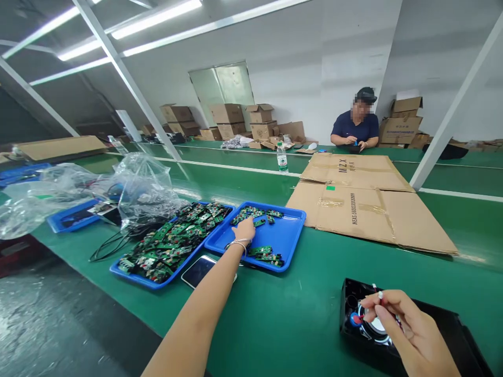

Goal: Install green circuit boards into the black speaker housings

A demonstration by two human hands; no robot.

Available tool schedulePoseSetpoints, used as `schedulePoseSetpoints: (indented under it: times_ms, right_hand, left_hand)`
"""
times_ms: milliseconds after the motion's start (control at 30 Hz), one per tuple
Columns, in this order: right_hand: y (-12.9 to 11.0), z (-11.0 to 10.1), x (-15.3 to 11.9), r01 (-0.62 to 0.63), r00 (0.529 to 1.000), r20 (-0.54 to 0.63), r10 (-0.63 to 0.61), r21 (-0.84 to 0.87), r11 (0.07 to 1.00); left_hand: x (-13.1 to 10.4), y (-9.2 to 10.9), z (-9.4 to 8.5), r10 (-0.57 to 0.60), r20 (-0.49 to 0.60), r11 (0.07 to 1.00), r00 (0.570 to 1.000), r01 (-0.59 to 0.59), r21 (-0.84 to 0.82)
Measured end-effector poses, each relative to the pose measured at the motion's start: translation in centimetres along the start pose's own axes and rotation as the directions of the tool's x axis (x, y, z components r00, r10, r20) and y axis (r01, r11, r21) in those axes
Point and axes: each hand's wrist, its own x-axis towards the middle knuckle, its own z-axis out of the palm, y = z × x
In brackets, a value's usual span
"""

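Note:
My left hand point(244, 230), with a bangle at its wrist, reaches into a blue tray point(293, 225). Its fingers are drawn together at a small green circuit board point(259, 223); the fingertips are partly hidden. More boards point(267, 254) lie at the tray's near side. At the lower right, my right hand point(412, 330) pinches a small white connector point(380, 296) on thin wires between thumb and fingers. Below it, an open black housing point(348, 298) holds a round speaker point(375, 325) and a small blue round part point(356, 319).
Left of the tray, another blue tray point(159, 285) is heaped with circuit boards. A phone point(200, 269) lies between the trays and me. Clear plastic bags point(137, 183), flattened cardboard point(349, 204) and a water bottle point(282, 157) are farther back. A person point(356, 123) sits across.

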Motion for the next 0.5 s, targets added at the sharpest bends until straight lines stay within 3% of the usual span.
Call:
schedulePoseSetpoints:
  times_ms: [100, 200, 267, 367, 400, 500]
  right_hand:
    - [0.2, -0.2, 0.3, 0.003, 0.999, -0.034, -0.003, -0.019, 1.0]
    - [0.4, -0.1, 0.5, 0.0, 0.998, -0.057, 0.0, -0.008, 1.0]
    - [0.4, 0.1, 0.7, -0.005, 0.999, -0.046, 0.005, 0.0, 1.0]
    - [0.2, 0.5, 1.0, 0.007, 1.0, -0.011, -0.008, -0.037, 0.999]
    - [0.1, 0.6, 1.0, 0.018, 1.0, 0.0, -0.018, -0.057, 0.998]
    - [-0.3, 1.0, 1.1, 0.026, 1.0, -0.006, -0.027, -0.105, 0.994]
  left_hand:
    - [0.3, 0.2, -0.7, 0.035, -0.035, 0.999, 0.999, -0.034, 0.027]
    - [-1.2, 1.1, -1.8, 0.145, -0.095, 0.989, 0.985, -0.144, 0.015]
    - [-3.7, 2.1, -2.5, 0.253, -0.141, 0.966, 0.957, -0.257, -0.006]
    - [-9.5, 4.5, -2.8, 0.411, -0.181, 0.904, 0.893, -0.425, -0.04]
    - [-11.8, 5.4, -2.6, 0.471, -0.199, 0.87, 0.859, -0.49, -0.054]
    - [-18.4, 8.1, -1.8, 0.719, -0.347, 0.606, 0.603, -0.787, -0.112]
